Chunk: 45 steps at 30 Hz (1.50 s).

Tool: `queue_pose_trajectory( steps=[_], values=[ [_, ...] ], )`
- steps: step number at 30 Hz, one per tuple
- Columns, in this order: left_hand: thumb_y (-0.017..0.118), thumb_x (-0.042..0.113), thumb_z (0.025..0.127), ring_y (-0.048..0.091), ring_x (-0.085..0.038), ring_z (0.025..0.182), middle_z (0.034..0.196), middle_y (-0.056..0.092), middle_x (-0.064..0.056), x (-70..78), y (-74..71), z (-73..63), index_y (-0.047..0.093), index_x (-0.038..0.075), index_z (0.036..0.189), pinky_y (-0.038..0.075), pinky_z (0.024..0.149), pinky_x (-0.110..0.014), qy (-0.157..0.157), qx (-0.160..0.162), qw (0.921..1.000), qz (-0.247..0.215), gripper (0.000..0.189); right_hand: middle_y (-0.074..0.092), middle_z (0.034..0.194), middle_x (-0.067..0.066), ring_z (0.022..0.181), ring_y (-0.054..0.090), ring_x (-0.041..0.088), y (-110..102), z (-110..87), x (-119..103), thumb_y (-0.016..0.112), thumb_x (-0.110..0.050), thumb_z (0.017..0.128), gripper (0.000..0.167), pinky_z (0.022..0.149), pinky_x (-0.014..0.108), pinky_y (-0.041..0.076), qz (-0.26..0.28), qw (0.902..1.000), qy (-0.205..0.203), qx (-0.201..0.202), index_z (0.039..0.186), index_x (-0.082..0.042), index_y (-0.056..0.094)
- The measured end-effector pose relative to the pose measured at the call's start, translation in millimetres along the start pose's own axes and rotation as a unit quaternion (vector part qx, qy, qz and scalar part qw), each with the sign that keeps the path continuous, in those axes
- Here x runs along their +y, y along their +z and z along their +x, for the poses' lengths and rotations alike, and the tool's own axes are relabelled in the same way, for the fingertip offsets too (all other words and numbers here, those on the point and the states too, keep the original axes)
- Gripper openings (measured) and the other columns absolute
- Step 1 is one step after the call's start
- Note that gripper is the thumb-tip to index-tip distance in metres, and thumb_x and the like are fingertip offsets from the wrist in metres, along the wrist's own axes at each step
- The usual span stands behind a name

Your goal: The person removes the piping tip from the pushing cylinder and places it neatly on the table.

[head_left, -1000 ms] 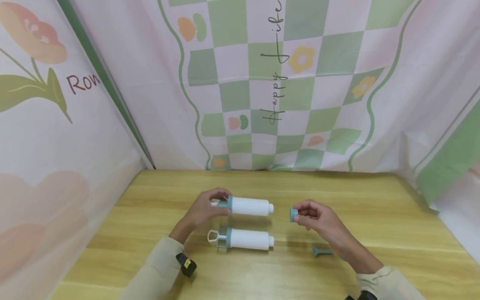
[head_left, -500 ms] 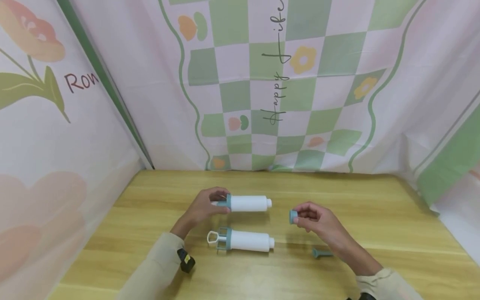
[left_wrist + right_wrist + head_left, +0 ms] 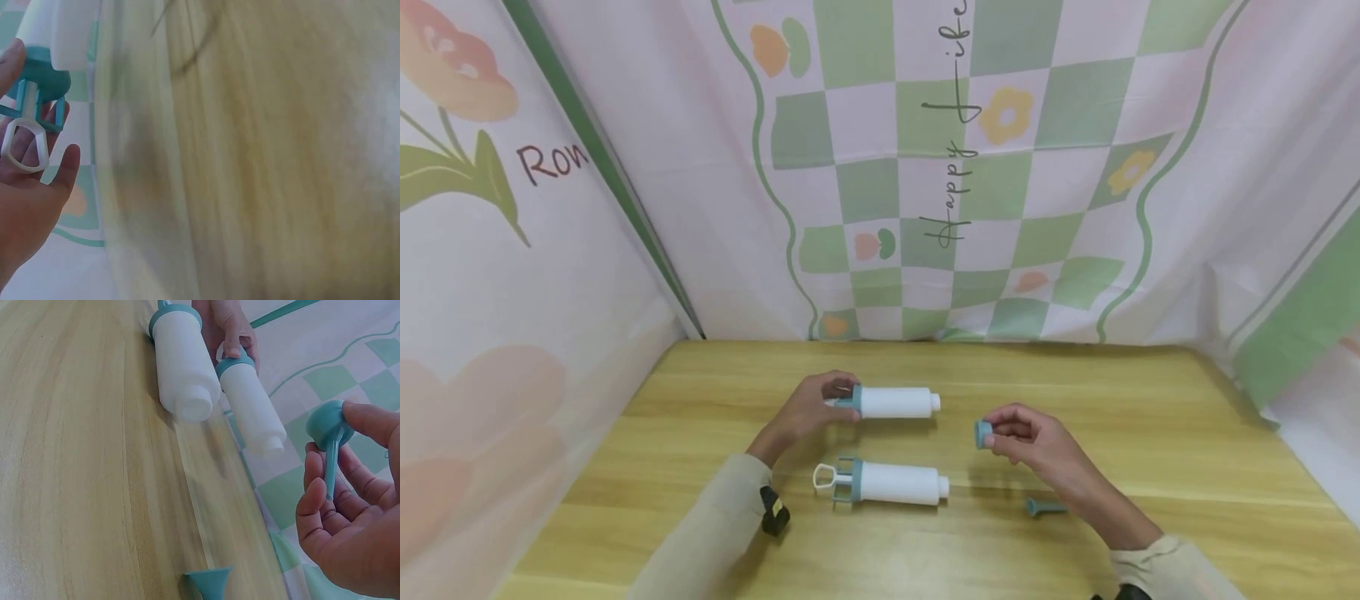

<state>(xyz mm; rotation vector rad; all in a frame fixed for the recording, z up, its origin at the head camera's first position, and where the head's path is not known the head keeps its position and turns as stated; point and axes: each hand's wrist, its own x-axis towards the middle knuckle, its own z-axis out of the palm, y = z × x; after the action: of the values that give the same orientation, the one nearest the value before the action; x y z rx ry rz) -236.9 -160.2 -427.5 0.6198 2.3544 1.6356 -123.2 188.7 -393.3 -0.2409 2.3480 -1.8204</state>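
Observation:
My left hand (image 3: 808,410) grips a white syringe (image 3: 897,402) by its teal collar, its white tip pointing right. In the left wrist view, the white ring handle (image 3: 42,150) of its plunger shows beside the palm. A second white syringe (image 3: 901,484) of the same kind lies on the table, nearer to me and lying roughly parallel. My right hand (image 3: 1037,437) pinches a teal nozzle (image 3: 982,434) between thumb and fingers, apart from the held syringe's tip. The right wrist view shows this nozzle's rounded cup (image 3: 326,420) and thin spout (image 3: 332,467).
Another teal nozzle (image 3: 1045,507) with a flared end lies on the wooden table (image 3: 715,550), partly hidden below my right wrist. A printed cloth curtain (image 3: 925,200) hangs along the back edge, with more cloth (image 3: 550,283) at the left side.
My left hand has moved the held syringe slightly away from me and to the left, widening the gap from the second syringe. The right hand, still pinching the nozzle, has hardly moved.

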Motion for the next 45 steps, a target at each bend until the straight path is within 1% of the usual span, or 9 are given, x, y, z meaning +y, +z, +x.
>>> queue_pose_trajectory(
  steps=[5,9,15,19,26,33,36,41,45],
  values=[
    [0.081,0.004,0.082,0.06,-0.032,0.117,0.122,0.066,-0.014,-5.6,0.9,4.0,0.06,-0.001,0.129,0.046,0.102,-0.045,0.006,-0.008,0.9999,-0.013,0.052,0.065,0.107,0.015,0.1,0.063,0.035,0,0.8,-1,0.067,-0.02,0.097,0.04,0.078,0.035,0.053,0.002,1.0,0.0,-0.002,0.124,0.007,0.055],
    [0.08,0.001,0.081,0.06,-0.032,0.116,0.12,0.066,-0.014,-9.2,0.6,6.0,0.059,-0.003,0.129,0.047,0.102,-0.043,0.004,-0.012,0.9997,-0.022,0.052,0.065,0.107,0.014,0.102,0.063,0.036,0,1.5,-2,0.068,-0.021,0.097,0.04,0.079,0.037,0.053,0.0,1.0,0.006,0.001,0.124,0.006,0.056],
    [0.08,0.0,0.082,0.061,-0.032,0.114,0.118,0.066,-0.014,-13.9,1.3,7.0,0.06,-0.002,0.126,0.048,0.1,-0.043,-0.003,-0.009,0.9997,-0.024,0.048,0.065,0.107,0.015,0.103,0.062,0.038,-1,1.2,-2,0.069,-0.021,0.096,0.04,0.081,0.039,0.053,-0.004,0.9999,0.01,0.003,0.123,0.006,0.057],
    [0.08,-0.001,0.081,0.061,-0.032,0.115,0.119,0.066,-0.014,-15.8,2.6,8.2,0.061,-0.001,0.123,0.047,0.102,-0.044,-0.01,-0.002,0.9998,-0.018,0.047,0.066,0.106,0.015,0.103,0.063,0.039,-1,1.8,-2,0.069,-0.021,0.096,0.04,0.081,0.04,0.053,-0.005,0.9999,0.011,0.002,0.122,0.006,0.057],
    [0.08,-0.005,0.079,0.059,-0.034,0.119,0.124,0.065,-0.018,-15.5,4.2,7.2,0.06,-0.001,0.123,0.047,0.102,-0.044,-0.017,0.002,0.9995,-0.026,0.048,0.067,0.106,0.013,0.103,0.064,0.035,0,3.4,-4,0.069,-0.021,0.096,0.039,0.081,0.039,0.053,0.001,0.9999,0.014,0.003,0.123,0.006,0.057],
    [0.08,-0.004,0.08,0.057,-0.034,0.122,0.128,0.063,-0.019,-22.2,5.7,7.7,0.059,-0.001,0.125,0.044,0.104,-0.045,-0.024,0.007,0.9995,-0.021,0.049,0.067,0.106,0.013,0.104,0.063,0.036,-1,3.0,-3,0.069,-0.022,0.097,0.04,0.082,0.04,0.053,0.001,0.9999,0.014,0.0,0.124,0.005,0.057],
    [0.081,-0.003,0.079,0.057,-0.034,0.122,0.128,0.063,-0.019,-22.3,6.1,6.7,0.061,0.001,0.123,0.044,0.104,-0.046,-0.03,0.012,0.9994,-0.012,0.048,0.066,0.105,0.012,0.104,0.062,0.037,-1,2.8,-2,0.069,-0.022,0.096,0.04,0.082,0.04,0.053,-0.001,0.9999,0.013,0.0,0.123,0.005,0.057],
    [0.083,-0.002,0.077,0.056,-0.035,0.125,0.129,0.063,-0.02,-17.1,4.9,2.6,0.063,0.002,0.12,0.044,0.104,-0.047,-0.039,0.017,0.9991,-0.008,0.047,0.066,0.106,0.014,0.103,0.062,0.038,0,1.8,-2,0.069,-0.022,0.096,0.039,0.083,0.042,0.052,0.006,0.9999,0.013,-0.006,0.122,0.005,0.057],
    [0.084,-0.001,0.077,0.055,-0.036,0.126,0.129,0.063,-0.019,-15.6,5.0,2.1,0.063,0.002,0.12,0.044,0.104,-0.048,-0.042,0.017,0.9989,-0.007,0.048,0.066,0.106,0.014,0.103,0.062,0.035,0,1.7,-3,0.069,-0.021,0.097,0.039,0.083,0.041,0.052,0.011,0.9998,0.012,-0.009,0.123,0.005,0.057]
  ],
)
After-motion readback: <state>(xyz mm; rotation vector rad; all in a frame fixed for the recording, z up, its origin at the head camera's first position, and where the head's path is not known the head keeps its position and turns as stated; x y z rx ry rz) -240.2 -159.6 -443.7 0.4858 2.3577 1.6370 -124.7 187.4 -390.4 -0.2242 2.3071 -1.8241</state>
